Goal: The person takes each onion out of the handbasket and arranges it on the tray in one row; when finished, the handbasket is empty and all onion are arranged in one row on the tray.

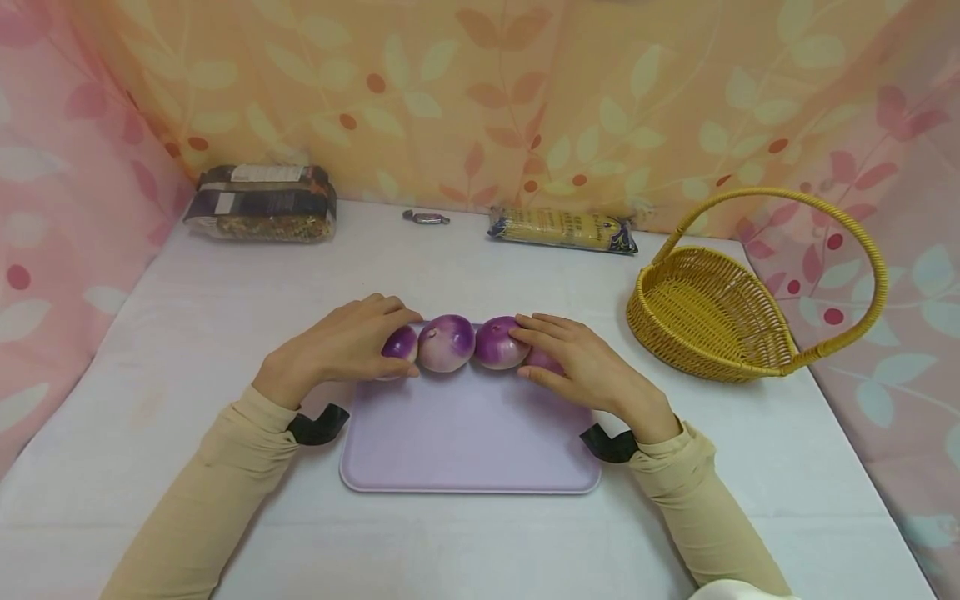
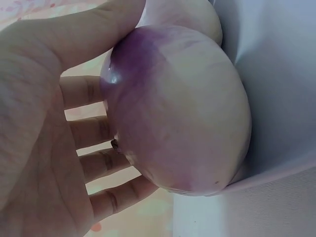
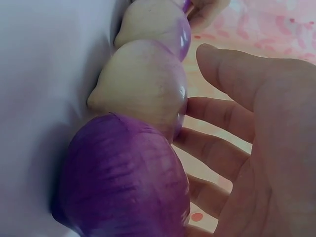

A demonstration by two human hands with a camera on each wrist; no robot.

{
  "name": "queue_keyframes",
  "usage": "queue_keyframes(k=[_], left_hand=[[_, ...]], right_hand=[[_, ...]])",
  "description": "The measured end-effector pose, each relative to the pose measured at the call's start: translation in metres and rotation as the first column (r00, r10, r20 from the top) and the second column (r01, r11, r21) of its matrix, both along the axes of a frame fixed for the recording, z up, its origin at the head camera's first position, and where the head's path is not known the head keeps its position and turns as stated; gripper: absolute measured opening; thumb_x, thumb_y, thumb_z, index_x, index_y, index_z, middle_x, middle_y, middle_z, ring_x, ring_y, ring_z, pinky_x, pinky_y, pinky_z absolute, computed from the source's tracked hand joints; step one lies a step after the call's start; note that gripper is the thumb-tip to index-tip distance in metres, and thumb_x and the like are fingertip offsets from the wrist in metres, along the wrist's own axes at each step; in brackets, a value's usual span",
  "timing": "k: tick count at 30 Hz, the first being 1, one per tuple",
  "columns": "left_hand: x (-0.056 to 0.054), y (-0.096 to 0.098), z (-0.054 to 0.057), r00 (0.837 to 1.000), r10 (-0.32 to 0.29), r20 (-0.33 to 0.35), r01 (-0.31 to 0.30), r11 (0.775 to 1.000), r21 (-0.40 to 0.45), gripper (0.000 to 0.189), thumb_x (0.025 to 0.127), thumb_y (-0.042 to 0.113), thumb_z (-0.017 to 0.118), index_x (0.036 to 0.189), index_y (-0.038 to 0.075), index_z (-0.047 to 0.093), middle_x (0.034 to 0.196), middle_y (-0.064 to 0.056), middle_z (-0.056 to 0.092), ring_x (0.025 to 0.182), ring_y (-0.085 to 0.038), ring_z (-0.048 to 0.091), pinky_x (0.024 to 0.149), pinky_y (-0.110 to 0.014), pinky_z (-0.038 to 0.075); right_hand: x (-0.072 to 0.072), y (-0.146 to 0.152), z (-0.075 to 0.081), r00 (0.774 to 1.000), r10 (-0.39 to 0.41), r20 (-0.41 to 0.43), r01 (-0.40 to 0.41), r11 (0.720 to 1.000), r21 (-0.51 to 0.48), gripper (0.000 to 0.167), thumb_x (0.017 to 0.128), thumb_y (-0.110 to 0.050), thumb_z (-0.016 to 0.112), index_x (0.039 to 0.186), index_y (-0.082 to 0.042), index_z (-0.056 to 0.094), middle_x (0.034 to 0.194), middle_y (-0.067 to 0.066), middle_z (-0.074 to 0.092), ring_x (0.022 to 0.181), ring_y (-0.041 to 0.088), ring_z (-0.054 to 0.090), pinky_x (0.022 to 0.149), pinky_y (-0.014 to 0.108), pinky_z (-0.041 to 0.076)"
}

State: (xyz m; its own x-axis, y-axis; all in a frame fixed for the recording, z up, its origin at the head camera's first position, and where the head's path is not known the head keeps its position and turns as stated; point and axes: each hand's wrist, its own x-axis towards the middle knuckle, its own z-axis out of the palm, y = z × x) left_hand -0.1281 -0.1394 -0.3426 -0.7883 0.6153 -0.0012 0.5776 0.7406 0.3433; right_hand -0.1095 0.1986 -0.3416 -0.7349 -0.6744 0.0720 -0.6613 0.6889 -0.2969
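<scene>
Several purple and white onions stand in a row along the far edge of a lilac tray. My left hand holds the leftmost onion, with the thumb on one side and the fingers round the other. Beside it stands a paler onion. At the row's right end, my right hand reaches over a deep purple onion. Its fingers touch the sides of this one and the neighbouring onion; the thumb stands apart in the right wrist view. The palm partly hides the rightmost onion in the head view.
A yellow wicker basket with a tall handle stands to the right. Along the back lie a dark food package, a small wrapped candy and a yellow noodle packet. Patterned cloth closes the back and sides.
</scene>
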Motion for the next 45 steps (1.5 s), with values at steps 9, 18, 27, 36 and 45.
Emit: queue_keyframes(k=[9,18,27,36,45], left_hand=[[0.001,0.002,-0.002,1.0,0.0,-0.008,0.0,1.0,0.0,0.071,0.079,0.05,0.076,0.134,0.009,0.057,0.123,-0.008,0.062,0.11,-0.027,0.055,0.092,-0.045,0.048],[0.0,-0.001,0.004,0.997,0.061,-0.041,-0.061,0.998,0.008,0.069,0.087,0.055,0.066,0.138,0.01,0.053,0.129,-0.011,0.059,0.118,-0.031,0.055,0.098,-0.049,0.045],[-0.01,-0.024,0.023,0.899,0.327,-0.291,-0.314,0.945,0.093,0.062,0.098,0.05,0.048,0.141,0.006,0.047,0.135,-0.022,0.053,0.129,-0.044,0.044,0.103,-0.06,0.033],[-0.023,-0.054,0.015,0.836,0.469,-0.283,-0.499,0.866,-0.038,0.077,0.098,0.065,0.028,0.157,0.016,0.019,0.163,-0.022,0.007,0.151,-0.044,-0.004,0.115,-0.068,-0.005],[-0.017,-0.059,0.011,0.851,0.459,-0.255,-0.503,0.853,-0.14,0.085,0.095,0.071,0.017,0.157,0.019,-0.007,0.151,-0.004,-0.043,0.139,-0.035,-0.041,0.106,-0.074,-0.019]], right_hand=[[0.0,0.001,-0.001,1.0,0.007,0.013,-0.007,1.0,0.005,0.057,0.095,-0.042,0.061,0.143,-0.014,0.05,0.154,0.008,0.043,0.142,0.032,0.039,0.116,0.053,0.029],[-0.001,0.007,0.006,1.0,-0.011,-0.026,0.011,1.0,-0.012,0.055,0.094,-0.038,0.063,0.142,-0.014,0.051,0.154,0.011,0.042,0.143,0.033,0.036,0.117,0.053,0.027],[-0.008,0.053,0.034,0.887,-0.405,-0.222,0.379,0.913,-0.151,0.055,0.097,-0.029,0.06,0.145,-0.007,0.045,0.143,0.025,0.049,0.133,0.044,0.044,0.111,0.058,0.031],[-0.018,0.092,0.031,0.755,-0.611,-0.237,0.6,0.79,-0.128,0.074,0.098,-0.055,0.043,0.156,-0.013,0.023,0.154,0.027,0.029,0.147,0.047,0.016,0.116,0.069,0.002],[-0.024,0.097,0.016,0.78,-0.599,-0.181,0.619,0.78,0.092,0.093,0.091,-0.076,0.024,0.158,-0.02,-0.008,0.161,0.018,-0.02,0.147,0.042,-0.023,0.107,0.074,-0.018]])
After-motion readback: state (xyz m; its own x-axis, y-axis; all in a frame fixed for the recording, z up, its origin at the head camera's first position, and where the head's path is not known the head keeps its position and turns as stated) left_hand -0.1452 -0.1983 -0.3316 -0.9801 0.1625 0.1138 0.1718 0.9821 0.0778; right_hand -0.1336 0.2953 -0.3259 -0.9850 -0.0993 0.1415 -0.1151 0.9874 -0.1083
